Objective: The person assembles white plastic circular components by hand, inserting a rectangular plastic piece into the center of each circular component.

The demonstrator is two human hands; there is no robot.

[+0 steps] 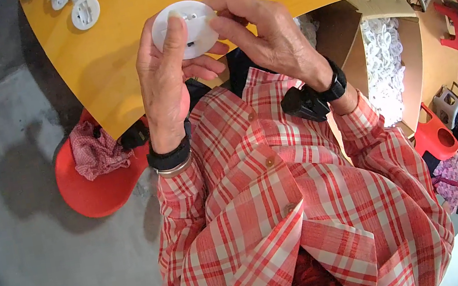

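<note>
A white round plastic disc (200,31) with small slots and fittings on its face is held up over the near edge of the yellow table (122,46). My left hand (160,73) grips it from the left, thumb pressed on its face and fingers behind it. At its right rim, my right hand (277,35) pinches the edge between thumb and index finger. Similar white discs (85,13) lie at the table's far left; their fittings show from above. The underside of the held disc is hidden.
To my right stands an open cardboard box (415,66) filled with white and clear plastic pieces (383,62). A red seat (92,196) with a checked cloth (98,152) is at my left. Red and white stools (447,106) and another person (452,181) are farther right.
</note>
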